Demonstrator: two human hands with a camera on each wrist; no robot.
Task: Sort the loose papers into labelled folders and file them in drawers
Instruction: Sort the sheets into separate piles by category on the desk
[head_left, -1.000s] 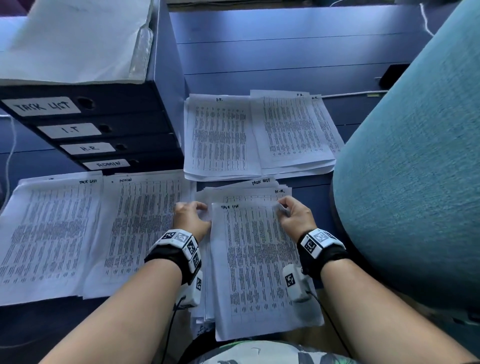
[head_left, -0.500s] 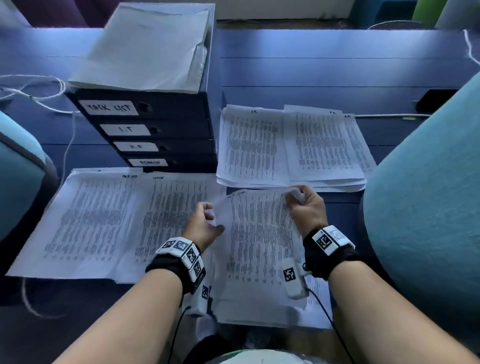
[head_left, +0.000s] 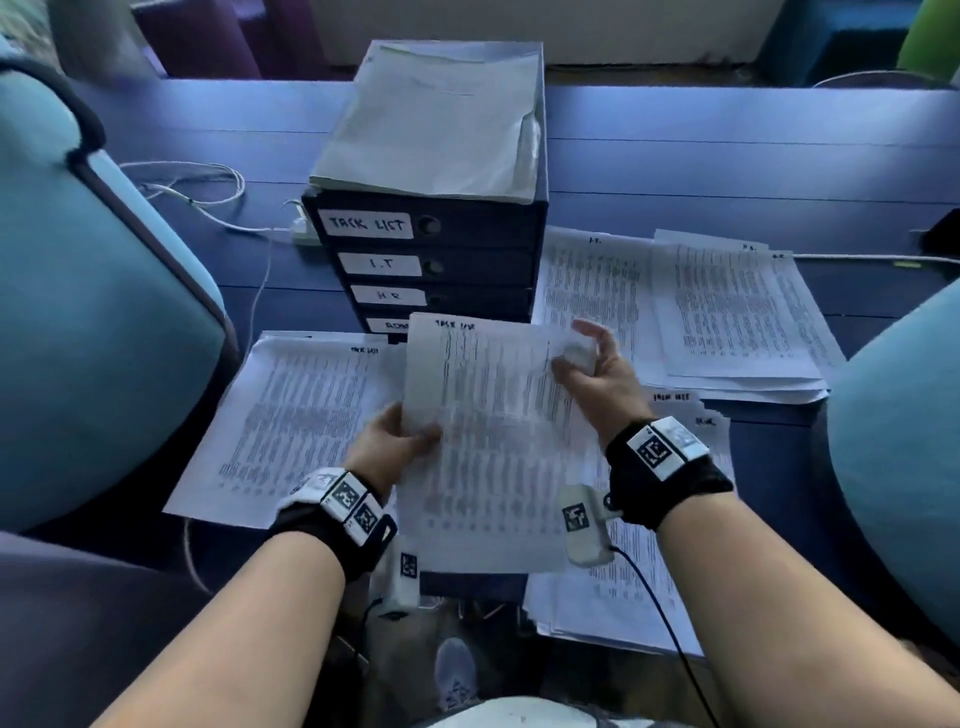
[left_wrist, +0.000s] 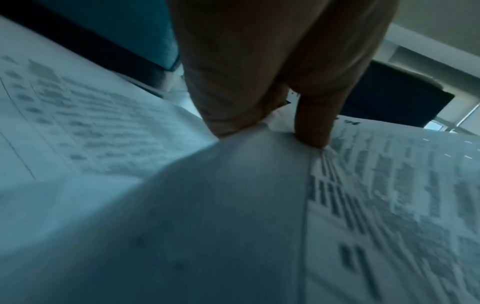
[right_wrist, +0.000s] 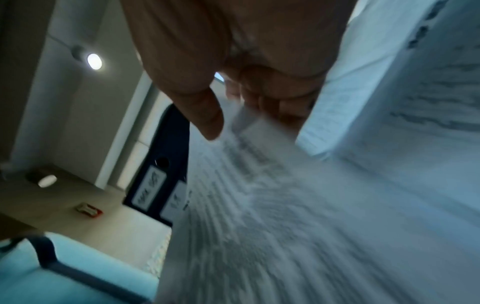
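We look down on a dark blue table (head_left: 727, 156) that fills the middle of the head view, with teal chairs (head_left: 93, 312) closing in at the left and right edges. At upper centre stands a dark drawer unit (head_left: 537, 208) with four white-labelled fronts reading TASK LIST, I.T, H.R and a fourth half hidden; a loose stack of pale sheets (head_left: 431, 119) lies on its top. Right of the unit, overlapping piles of printed pages (head_left: 675, 312) lie flat; another pile (head_left: 291, 415) lies at centre left, and a third pile (head_left: 649, 582) sits at lower right under our right forearm.

In the centre of the frame we hold a single printed sheet (head_left: 488, 436) lifted off the table, its heading "TASK LIST" at the top edge. Its long axis runs from the bottom of the frame up toward the drawer unit, top edge pointing away from us and overlapping the lowest drawer front. Our left hand (head_left: 387, 447) pinches the sheet's left edge near the middle, thumb on the printed face. Our right hand (head_left: 592, 364) grips the upper right corner, fingers curled so the corner bends over them. The sheet spans the gap between both hands. Both wrist views are blurred, showing little beyond fingers against paper.
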